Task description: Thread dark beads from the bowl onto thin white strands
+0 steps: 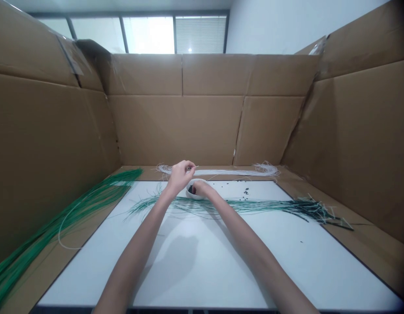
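My left hand is raised just above and behind a small white bowl. Its fingers are pinched on a thin white strand, whose tip sticks out to the right. My right hand reaches into the bowl with its fingers bent together. Small black pieces lie in the bowl at those fingertips; whether any are held is hidden. Under and in front of the bowl, a bundle of thin green strands runs across the white board, with dark ends at the right.
White strands lie bundled along the back. Long green strands spread over the left side. Loose black pieces are scattered right of the bowl. Cardboard walls enclose the white board at the back and sides.
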{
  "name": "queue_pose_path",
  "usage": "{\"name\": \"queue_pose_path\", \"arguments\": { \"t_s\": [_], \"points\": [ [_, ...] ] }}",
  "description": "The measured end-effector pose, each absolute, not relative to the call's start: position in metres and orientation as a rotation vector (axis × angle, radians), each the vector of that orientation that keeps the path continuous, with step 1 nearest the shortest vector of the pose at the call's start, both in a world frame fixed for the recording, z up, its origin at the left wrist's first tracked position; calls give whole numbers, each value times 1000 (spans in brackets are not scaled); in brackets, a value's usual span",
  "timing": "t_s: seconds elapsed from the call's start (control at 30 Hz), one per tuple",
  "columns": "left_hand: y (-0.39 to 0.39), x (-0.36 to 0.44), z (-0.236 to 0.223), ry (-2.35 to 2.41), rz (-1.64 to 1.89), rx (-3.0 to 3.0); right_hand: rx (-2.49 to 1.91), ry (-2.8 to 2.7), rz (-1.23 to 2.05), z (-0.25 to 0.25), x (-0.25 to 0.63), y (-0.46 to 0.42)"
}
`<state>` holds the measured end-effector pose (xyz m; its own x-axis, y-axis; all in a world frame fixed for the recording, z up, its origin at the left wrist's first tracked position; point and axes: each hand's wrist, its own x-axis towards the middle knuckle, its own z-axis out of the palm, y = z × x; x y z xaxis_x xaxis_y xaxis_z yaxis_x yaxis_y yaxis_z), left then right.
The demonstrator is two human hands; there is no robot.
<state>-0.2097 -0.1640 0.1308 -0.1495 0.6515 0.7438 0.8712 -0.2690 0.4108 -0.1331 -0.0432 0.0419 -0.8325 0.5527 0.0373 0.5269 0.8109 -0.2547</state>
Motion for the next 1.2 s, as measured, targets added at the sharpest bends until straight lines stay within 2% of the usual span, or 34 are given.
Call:
{"name": "queue_pose_path", "arguments": {
  "t_s": [0.23, 0.5, 0.73, 0.87, 1.2],
  "points": [
    [-164, -208, 131, -1764, -1390, -1831, -958, -2824, 350, 45, -124, -41],
    [-165, -207, 132, -1689, -1437, -1838, -884, -2667, 511, 56, -106, -42],
    [-175, -199, 142, -1667, -1522, -1827, -662, -2367, 712, 118, -62, -63],
    [-189, -187, 153, -1613, -1593, -1811, -329, -1943, 1074, 146, -40, -84],
    [-212, -167, 168, -1454, -1635, -1876, -141, -1745, 1165, 156, -36, -99]
  ]
}}
